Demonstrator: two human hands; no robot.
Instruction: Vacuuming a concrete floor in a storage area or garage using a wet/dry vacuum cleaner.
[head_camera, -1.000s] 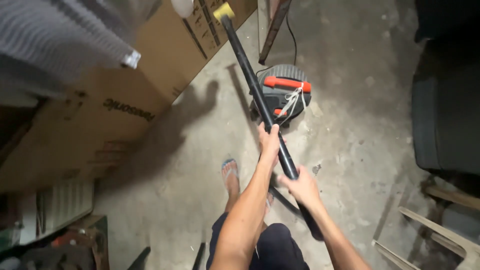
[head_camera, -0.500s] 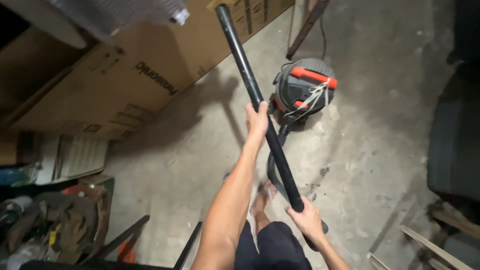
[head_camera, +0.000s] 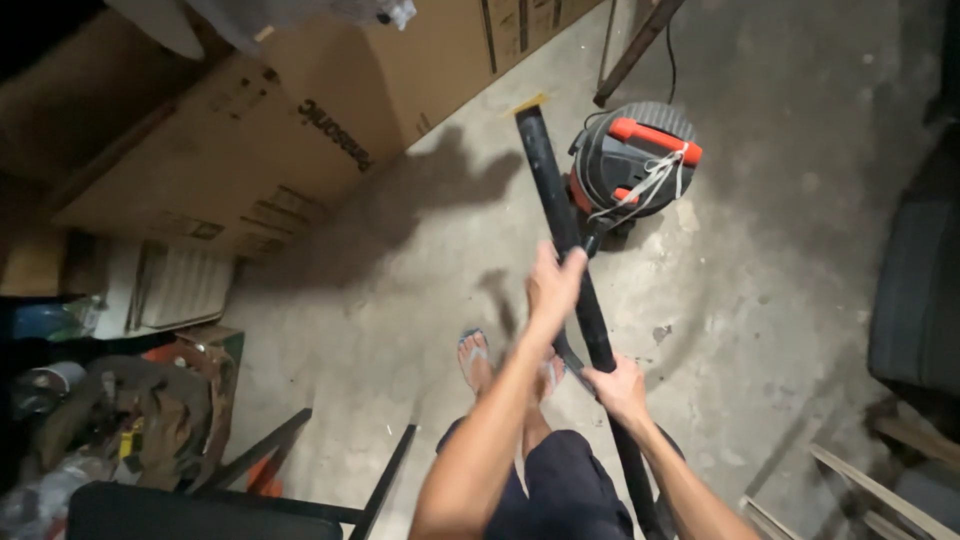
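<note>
I hold a long black vacuum tube (head_camera: 552, 190) with both hands, its yellow-tipped end pointing away over the floor. My left hand (head_camera: 553, 282) grips the tube about halfway along. Lower down, my right hand (head_camera: 620, 387) is closed around the same tube, near where the black hose curves off. The tube's far end sits just left of a round grey vacuum cleaner (head_camera: 632, 160) with an orange handle and white cord tied on top. My feet in sandals (head_camera: 475, 352) stand on the concrete below the tube.
Large cardboard boxes (head_camera: 300, 120) lean along the left. A black chair frame (head_camera: 250, 490) and a cluttered pile of bags are at lower left. A dark seat (head_camera: 915, 300) stands at the right, wooden slats (head_camera: 870, 490) at lower right, a metal leg and cable behind the vacuum.
The tube has been pulled back and lowered, so its yellow tip now shows near the vacuum. My left hand slid down the tube and the right hand came up closer to it.
</note>
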